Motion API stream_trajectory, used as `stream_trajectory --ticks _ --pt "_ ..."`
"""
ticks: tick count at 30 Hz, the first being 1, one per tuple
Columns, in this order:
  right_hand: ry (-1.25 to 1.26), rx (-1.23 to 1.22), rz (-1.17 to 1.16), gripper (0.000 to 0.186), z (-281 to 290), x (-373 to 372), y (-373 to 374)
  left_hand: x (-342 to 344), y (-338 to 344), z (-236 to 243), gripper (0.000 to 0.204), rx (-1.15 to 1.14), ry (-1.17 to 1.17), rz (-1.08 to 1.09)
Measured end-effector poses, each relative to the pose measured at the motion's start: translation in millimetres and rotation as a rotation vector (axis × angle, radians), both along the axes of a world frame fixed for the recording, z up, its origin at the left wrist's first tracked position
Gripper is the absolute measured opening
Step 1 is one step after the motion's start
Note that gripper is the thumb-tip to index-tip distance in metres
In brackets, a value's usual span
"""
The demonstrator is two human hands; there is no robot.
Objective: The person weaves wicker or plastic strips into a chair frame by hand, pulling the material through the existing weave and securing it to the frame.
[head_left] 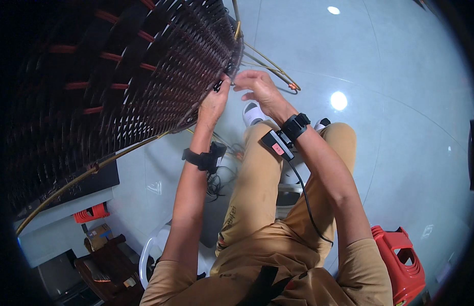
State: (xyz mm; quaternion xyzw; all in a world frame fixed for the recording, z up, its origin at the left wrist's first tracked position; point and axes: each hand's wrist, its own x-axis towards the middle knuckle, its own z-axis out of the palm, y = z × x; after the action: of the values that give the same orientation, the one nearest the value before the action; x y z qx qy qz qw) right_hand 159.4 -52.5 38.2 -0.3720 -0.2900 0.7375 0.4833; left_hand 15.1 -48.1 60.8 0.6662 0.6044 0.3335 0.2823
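"Brown wicker, crossed by red strips: where does it lie in the head view?"

"Far left. The wicker panel (160, 86) stands tilted, with a yellowish metal tube (78, 177) along its near border. At its right edge, the left hand (212, 106) appears to grasp the weave, thumb and fingers closed on it. A small dark item (218, 86) by the thumb is too small to identify."

"And the right hand (266, 94)?"

"Just beside the same edge, fingers half curled; whether they pinch a strand cannot be told."

"Which step is in hand?"

"Judging from the pose, finishing work on the border: left hand steadying, right hand working the weave."

"What does the next move call for?"

"Probably a close, careful pinch by the right fingers, against a firm left grip."
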Motion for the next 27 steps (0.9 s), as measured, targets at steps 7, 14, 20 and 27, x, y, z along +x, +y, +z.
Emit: stream_trajectory --ticks 7,14,20,27 --pt "-0.052 0.117 -0.048 0.006 4 -3 -3 -2 -2 -3 0.016 0.109 0.119 -0.017" --pt "0.094 0.08 -0.095 0.011 -1 -1 -2 -1 -3 0 0.018 0.039 -0.102 -0.056" --pt "0.16 0.012 -0.14 0.01 1 -3 -2 -1 -4 -1 0.025 0.035 -0.001 0.014" --pt "0.173 -0.037 -0.096 0.012 -5 -4 1 -1 -6 6 0.031 -0.048 0.059 0.075"
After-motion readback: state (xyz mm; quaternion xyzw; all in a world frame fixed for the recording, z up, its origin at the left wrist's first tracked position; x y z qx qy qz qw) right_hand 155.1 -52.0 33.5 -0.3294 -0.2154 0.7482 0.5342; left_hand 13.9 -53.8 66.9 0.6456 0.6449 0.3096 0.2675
